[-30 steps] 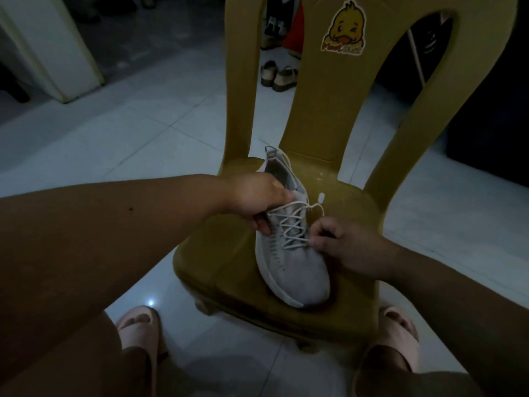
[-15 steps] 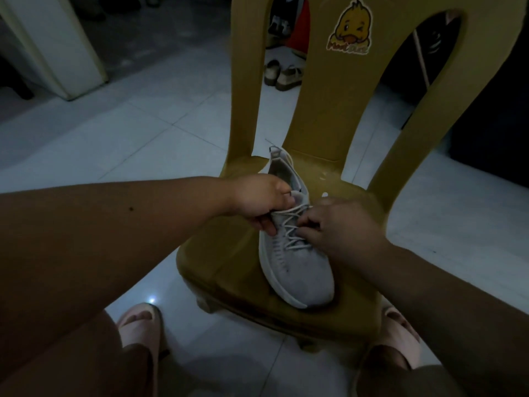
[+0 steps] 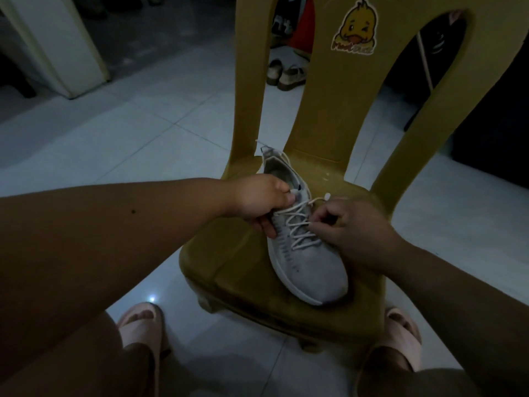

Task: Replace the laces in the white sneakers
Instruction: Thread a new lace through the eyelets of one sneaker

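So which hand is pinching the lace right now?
The right hand: its fingertips pinch the lace midway up the white sneaker. The left hand only grips that sneaker beside its opening.

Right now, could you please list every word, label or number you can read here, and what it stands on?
Nothing here is legible enough to quote.
Duck sticker on the chair back: lettering under the duck, too blurred to read.
Dark garment behind the chair: white marks, perhaps letters, unreadable.
Sneaker and lace: no text visible.
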`<state>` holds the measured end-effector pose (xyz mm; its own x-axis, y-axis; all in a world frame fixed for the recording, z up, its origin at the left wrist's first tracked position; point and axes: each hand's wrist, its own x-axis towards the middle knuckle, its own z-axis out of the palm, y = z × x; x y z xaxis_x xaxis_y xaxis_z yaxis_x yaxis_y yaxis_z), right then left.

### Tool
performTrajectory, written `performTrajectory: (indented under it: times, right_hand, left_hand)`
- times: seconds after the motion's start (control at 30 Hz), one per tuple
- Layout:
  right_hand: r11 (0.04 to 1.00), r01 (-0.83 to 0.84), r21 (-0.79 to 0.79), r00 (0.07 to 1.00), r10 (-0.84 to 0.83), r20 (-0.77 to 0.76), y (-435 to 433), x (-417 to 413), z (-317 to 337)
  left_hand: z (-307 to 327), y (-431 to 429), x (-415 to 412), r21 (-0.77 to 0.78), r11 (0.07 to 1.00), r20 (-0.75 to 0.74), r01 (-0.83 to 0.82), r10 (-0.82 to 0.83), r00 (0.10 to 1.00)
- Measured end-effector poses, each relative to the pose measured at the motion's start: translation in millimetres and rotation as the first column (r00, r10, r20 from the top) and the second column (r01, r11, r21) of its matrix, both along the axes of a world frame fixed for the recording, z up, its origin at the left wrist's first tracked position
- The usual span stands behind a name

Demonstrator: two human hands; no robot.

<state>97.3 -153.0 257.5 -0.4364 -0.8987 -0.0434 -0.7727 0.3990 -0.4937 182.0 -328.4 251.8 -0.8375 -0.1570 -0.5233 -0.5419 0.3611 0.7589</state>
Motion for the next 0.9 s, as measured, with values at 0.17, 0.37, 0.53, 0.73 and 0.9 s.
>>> performTrajectory:
  times: [0.17,0.37,0.53,0.73,0.9]
  right_hand:
    - [0.985,-0.17,0.007,0.957,0.167,-0.237,-8.8,10.5,-4.0]
    - [0.949,-0.302,0.096,0.836,0.312,-0.451,-17.5,9.2,1.0]
    - [0.906,-0.423,0.011,0.737,0.352,-0.577,-13.6,8.6,-5.8]
    - [0.901,-0.433,0.012,0.814,0.397,-0.424,-9.2,16.5,-1.4]
    - [1.0,-0.016,-0.018,0.999,0.015,-0.039,-5.5,-3.9,3.5]
  left_hand:
    - [-1.2,8.0,-2.2,-0.054,0.998,-0.023,-0.028,0.027,0.999]
    - [-3.3,18.8,-7.9,-0.072,0.982,-0.049,-0.176,0.172,0.984]
    - [5.7,13.9,-6.5,-0.087,0.995,0.035,-0.039,0.042,0.999]
    - [4.0,14.0,-5.2,-0.209,0.978,0.048,0.028,-0.019,0.999]
    - [2.3,9.1,-4.4,-0.067,0.996,0.002,-0.063,0.063,0.998]
